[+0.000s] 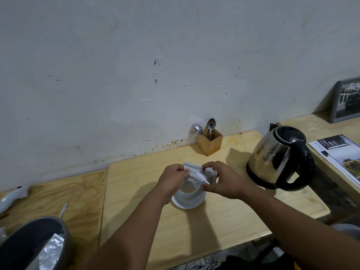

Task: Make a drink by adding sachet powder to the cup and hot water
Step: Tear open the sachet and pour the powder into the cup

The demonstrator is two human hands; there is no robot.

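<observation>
I am gripping a white sachet (196, 175) with both hands: my left hand (171, 181) is pinching its left edge, my right hand (224, 180) its right edge. It is hanging directly above the white cup (190, 191), which is sitting on a saucer (188, 203) mid-table. The wooden table (214, 221) is lying bare toward its front edge. The steel electric kettle (280, 156) is standing near on the right. Print on the sachet is unreadable.

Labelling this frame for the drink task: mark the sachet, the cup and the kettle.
sachet (196, 173), head view, on its crumpled white middle between the two hands.
cup (190, 191), head view, on its white front rim below the sachet.
kettle (272, 152), head view, on its shiny steel body.
</observation>
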